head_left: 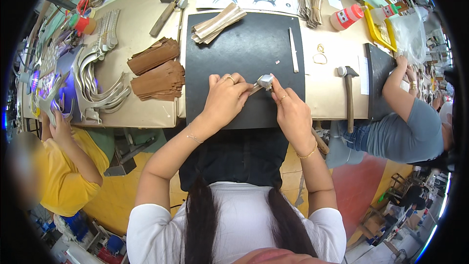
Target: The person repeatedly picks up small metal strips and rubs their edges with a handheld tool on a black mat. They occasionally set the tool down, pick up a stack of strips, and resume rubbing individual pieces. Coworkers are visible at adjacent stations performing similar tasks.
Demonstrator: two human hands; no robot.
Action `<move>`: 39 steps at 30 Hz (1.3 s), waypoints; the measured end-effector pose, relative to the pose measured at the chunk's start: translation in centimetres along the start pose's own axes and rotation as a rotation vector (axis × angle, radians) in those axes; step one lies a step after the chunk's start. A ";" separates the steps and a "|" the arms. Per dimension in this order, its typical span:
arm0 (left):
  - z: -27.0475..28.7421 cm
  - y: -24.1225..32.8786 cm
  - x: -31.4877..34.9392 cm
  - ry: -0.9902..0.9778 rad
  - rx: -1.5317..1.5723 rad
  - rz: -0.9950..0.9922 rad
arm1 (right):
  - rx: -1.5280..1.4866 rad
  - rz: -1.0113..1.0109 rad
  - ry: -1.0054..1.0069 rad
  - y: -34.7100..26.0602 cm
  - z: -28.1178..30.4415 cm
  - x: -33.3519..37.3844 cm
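Note:
My left hand (pixel 225 99) is closed in a pinch on a narrow tan strip (pixel 254 88), low on a black mat (pixel 234 73). Beside it, my right hand (pixel 294 112) grips a hammer (pixel 265 81) close to its silver head. The head sits at the strip's far end; whether they touch I cannot tell. The wooden handle runs back under my right wrist. A banded bundle of tan strips (pixel 218 23) rests on the mat's far left. Toward its right edge lie a thin pale strip (pixel 293 50) and a tiny scrap (pixel 277 62).
Left of the mat are stacked brown leather strips (pixel 159 80), curved metal parts (pixel 93 85) and another hammer (pixel 166 17). Rubber bands (pixel 320 57), a third hammer (pixel 349 93), a red bottle (pixel 348 17) and a yellow tray (pixel 379 32) lie rightward. Co-workers sit on both sides.

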State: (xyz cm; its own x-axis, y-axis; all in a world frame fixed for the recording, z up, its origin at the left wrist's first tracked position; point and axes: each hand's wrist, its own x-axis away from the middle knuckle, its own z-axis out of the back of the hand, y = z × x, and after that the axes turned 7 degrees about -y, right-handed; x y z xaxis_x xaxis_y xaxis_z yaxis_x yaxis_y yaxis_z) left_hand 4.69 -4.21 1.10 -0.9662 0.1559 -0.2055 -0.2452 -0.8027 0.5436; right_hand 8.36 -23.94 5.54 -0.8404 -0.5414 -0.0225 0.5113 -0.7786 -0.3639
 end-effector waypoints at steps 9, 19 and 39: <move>-0.3 0.0 0.6 -0.015 -0.058 -0.012 | -0.061 0.014 0.019 -0.9 -0.5 0.2; -0.3 0.4 1.6 -0.027 -0.271 -0.064 | -0.170 0.072 0.120 -1.4 -0.4 0.5; 0.8 -0.2 2.8 -0.048 0.051 0.154 | -0.010 0.040 -0.067 -1.3 -0.3 1.0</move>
State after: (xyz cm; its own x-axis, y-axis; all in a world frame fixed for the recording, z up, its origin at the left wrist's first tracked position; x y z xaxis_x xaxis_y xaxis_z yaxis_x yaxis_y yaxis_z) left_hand 2.01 -3.16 1.12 -0.9950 0.0615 -0.0787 -0.0967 -0.7894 0.6063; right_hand 6.79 -23.34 5.72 -0.8054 -0.5922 0.0249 0.5421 -0.7530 -0.3731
